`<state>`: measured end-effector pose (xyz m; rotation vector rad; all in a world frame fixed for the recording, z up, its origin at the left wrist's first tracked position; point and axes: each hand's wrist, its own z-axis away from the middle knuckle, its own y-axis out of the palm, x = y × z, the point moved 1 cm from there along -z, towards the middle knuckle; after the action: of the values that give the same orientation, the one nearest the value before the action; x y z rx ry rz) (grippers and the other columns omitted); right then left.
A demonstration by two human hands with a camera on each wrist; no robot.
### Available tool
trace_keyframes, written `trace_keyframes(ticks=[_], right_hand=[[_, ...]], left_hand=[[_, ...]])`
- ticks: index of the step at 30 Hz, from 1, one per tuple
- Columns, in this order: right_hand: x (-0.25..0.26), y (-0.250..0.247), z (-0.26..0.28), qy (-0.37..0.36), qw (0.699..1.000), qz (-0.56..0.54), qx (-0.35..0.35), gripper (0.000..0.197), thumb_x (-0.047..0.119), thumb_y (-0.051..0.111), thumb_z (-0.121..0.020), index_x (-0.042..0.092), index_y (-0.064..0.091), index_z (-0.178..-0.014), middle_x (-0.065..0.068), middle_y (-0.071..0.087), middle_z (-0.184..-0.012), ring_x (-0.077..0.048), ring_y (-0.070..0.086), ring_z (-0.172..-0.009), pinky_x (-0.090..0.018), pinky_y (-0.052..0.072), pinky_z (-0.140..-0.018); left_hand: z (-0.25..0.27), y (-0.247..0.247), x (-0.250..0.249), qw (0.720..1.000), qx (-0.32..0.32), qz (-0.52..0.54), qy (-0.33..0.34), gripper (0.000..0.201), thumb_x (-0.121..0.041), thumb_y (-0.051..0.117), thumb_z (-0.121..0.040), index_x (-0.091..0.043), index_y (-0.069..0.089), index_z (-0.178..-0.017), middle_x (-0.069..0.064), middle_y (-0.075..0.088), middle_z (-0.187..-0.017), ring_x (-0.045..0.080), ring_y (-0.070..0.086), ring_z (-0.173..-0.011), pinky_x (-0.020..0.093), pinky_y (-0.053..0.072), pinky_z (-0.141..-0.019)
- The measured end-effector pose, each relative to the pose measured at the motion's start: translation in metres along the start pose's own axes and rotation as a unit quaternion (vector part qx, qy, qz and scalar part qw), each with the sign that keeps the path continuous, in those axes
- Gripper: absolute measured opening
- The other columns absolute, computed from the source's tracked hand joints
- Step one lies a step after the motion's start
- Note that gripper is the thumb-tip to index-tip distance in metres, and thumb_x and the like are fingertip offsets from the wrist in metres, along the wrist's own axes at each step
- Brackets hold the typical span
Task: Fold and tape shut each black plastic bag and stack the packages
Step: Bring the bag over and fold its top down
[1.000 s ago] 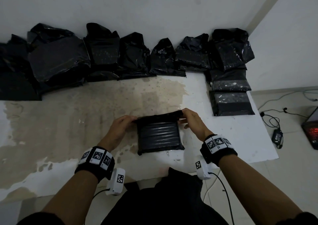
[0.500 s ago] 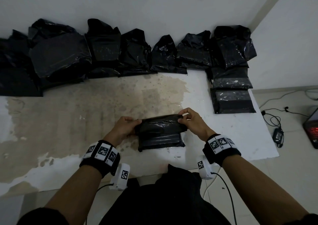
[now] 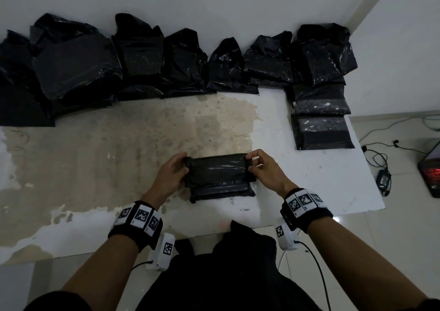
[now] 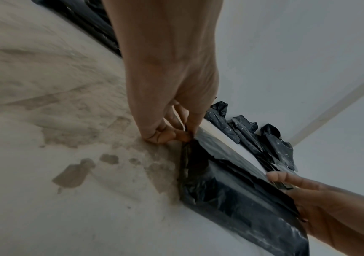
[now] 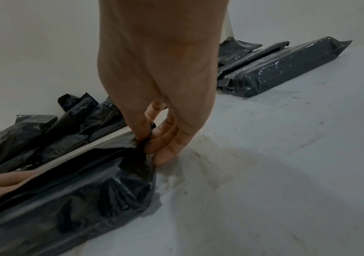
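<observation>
Flat rectangular black plastic bag package (image 3: 219, 179) lies on the white, brown-stained bench (image 3: 95, 158), near front edge, centre. Top flap is folded over toward the person, covering approx. the upper half of the package.

Left hand (image 3: 170, 176): grip clamped on left end of the folded flap; thumb and fingertips (image 4: 172, 134) pinch the plastic at the corner, knuckles touching bench.

Right hand (image 3: 265, 171): grip clamped on right end of the flap; thumb and forefinger pinch a bunched bit of plastic (image 5: 142, 141), other fingers curled just beside it, lowest fingertip at bench level.

Background: row of loose, unfolded black plastic bags (image 3: 142, 60) leans against the white wall (image 3: 214, 1) along the rear bench edge. Far right: flat taped black packages (image 3: 322, 132) lie overlapping, front one flat on bench, well apart from the hands. Right of bench, on tiled floor: black power adapter w/ cables (image 3: 383, 179).
</observation>
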<state>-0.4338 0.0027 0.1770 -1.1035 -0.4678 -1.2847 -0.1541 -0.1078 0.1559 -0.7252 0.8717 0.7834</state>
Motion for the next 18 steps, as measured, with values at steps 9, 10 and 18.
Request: trace_keyframes(ticks=[9, 10, 18], right_hand=[[-0.009, 0.016, 0.017, -0.212, 0.94, 0.218, -0.153, 0.028, 0.024, 0.067, -0.083, 0.021, 0.062, -0.11, -0.002, 0.05, -0.119, -0.025, 0.052, -0.108, -0.04, 0.046, -0.092], [-0.007, 0.02, 0.019, -0.242, 0.925, 0.245, -0.16, 0.03, 0.029, 0.067, -0.084, 0.02, 0.063, -0.112, -0.003, 0.051, -0.123, -0.027, 0.052, -0.112, -0.042, 0.044, -0.093], [-0.019, 0.062, 0.027, -0.336, 0.844, 0.408, -0.089, 0.044, 0.035, 0.05, -0.103, 0.017, 0.055, -0.143, -0.011, 0.044, -0.154, -0.032, 0.033, -0.148, -0.046, 0.032, -0.116]], left_hand=[[0.021, 0.038, 0.003, 0.874, -0.035, -0.374, 0.308, 0.051, -0.04, 0.037, -0.105, -0.012, 0.047, -0.147, 0.006, 0.041, -0.155, 0.027, 0.035, -0.145, 0.045, 0.027, -0.119], [0.022, 0.044, 0.005, 0.856, -0.013, -0.405, 0.321, 0.052, -0.039, 0.034, -0.106, -0.012, 0.043, -0.15, 0.005, 0.037, -0.158, 0.029, 0.028, -0.149, 0.047, 0.022, -0.122], [0.021, 0.049, 0.023, 0.792, 0.017, -0.489, 0.364, 0.05, -0.022, 0.037, -0.101, -0.01, 0.045, -0.148, 0.007, 0.033, -0.161, 0.028, 0.022, -0.152, 0.054, 0.022, -0.121]])
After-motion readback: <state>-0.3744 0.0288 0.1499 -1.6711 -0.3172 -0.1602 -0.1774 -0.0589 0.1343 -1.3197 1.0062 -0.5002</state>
